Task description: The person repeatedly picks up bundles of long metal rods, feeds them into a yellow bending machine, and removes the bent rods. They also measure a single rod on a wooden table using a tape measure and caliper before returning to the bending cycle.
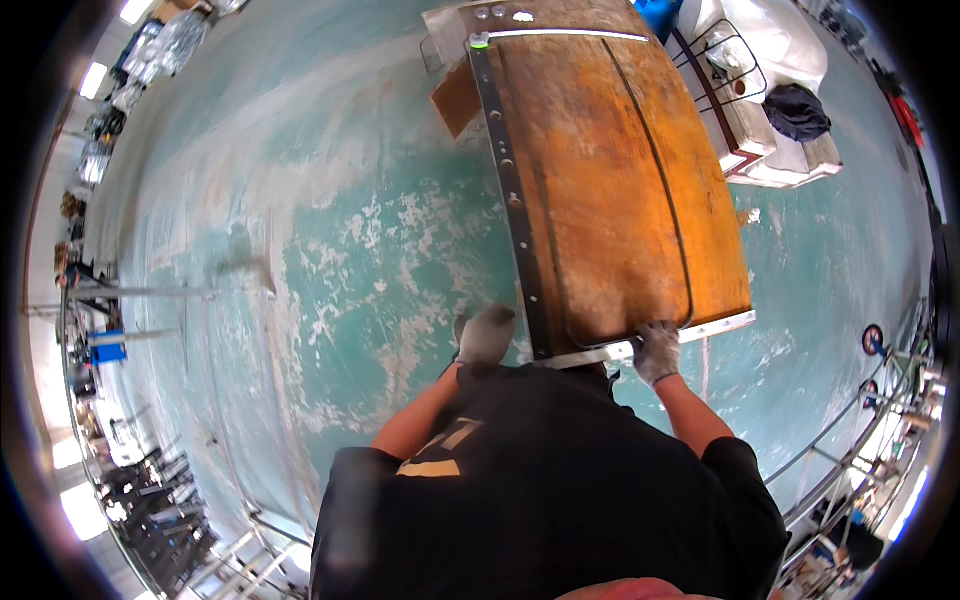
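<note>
A long dark rod (650,150), bent into a narrow U, lies on a worn orange-brown tabletop (590,200). Its rounded end is at the near edge. There my right hand (657,350), in a grey work glove, closes over the rod at the table's pale metal edge strip (720,324). My left hand (487,337), also gloved, is off the table beside its near left corner. Its thumb stands apart from the fingers, and I see nothing in it; the fingertips are dark and somewhat blurred.
A dark strip with holes (515,210) runs along the table's left side. A brown board (457,100) leans by the far left. Right of the table stand a wire rack (735,65) and white-covered bundles (790,40). Metal frames (835,450) stand at right on the green floor (380,250).
</note>
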Demonstrator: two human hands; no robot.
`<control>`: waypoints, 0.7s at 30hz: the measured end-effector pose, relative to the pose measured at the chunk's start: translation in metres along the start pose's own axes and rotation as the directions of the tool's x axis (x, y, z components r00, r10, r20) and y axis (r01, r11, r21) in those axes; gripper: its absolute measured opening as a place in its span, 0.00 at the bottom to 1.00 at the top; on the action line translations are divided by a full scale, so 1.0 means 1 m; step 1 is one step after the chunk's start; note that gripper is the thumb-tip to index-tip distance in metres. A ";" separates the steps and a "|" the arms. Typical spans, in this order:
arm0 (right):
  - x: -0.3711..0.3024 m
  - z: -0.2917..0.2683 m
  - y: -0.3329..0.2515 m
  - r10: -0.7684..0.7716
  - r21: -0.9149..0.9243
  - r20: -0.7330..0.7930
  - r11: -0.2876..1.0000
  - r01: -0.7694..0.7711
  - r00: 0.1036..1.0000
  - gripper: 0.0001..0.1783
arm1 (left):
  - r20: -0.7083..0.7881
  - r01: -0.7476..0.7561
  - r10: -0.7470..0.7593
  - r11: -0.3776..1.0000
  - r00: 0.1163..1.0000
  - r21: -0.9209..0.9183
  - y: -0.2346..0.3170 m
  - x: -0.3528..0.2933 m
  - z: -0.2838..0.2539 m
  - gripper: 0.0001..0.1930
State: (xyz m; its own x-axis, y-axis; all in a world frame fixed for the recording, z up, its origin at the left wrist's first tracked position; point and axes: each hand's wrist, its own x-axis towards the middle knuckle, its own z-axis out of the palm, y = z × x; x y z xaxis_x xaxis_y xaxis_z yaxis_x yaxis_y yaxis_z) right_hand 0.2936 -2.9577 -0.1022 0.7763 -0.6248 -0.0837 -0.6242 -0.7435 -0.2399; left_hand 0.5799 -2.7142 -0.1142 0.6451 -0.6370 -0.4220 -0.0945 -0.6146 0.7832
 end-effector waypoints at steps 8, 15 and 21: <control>0.035 0.030 -0.121 0.359 0.115 -0.131 0.931 -0.346 0.924 0.17 | 0.002 -0.138 0.142 0.956 0.990 0.257 -0.040 0.060 -0.170 0.15; 0.053 0.035 -0.152 0.520 0.079 0.025 0.850 -0.520 0.854 0.22 | -0.059 -0.297 0.323 0.918 0.945 0.262 0.014 0.170 -0.228 0.15; 0.102 0.024 -0.172 0.724 -0.020 0.156 0.682 -0.731 0.672 0.24 | -0.061 -0.496 0.573 0.754 0.818 0.432 0.097 0.280 -0.255 0.19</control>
State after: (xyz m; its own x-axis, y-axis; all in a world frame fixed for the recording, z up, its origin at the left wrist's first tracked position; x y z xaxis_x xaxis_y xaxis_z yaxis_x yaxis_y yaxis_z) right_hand 0.4820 -2.8877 -0.0927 0.0830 -0.9210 -0.3806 -0.9950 -0.0553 -0.0833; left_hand 0.9451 -2.8340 -0.0397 0.5194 -0.8444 0.1311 -0.7183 -0.3483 0.6022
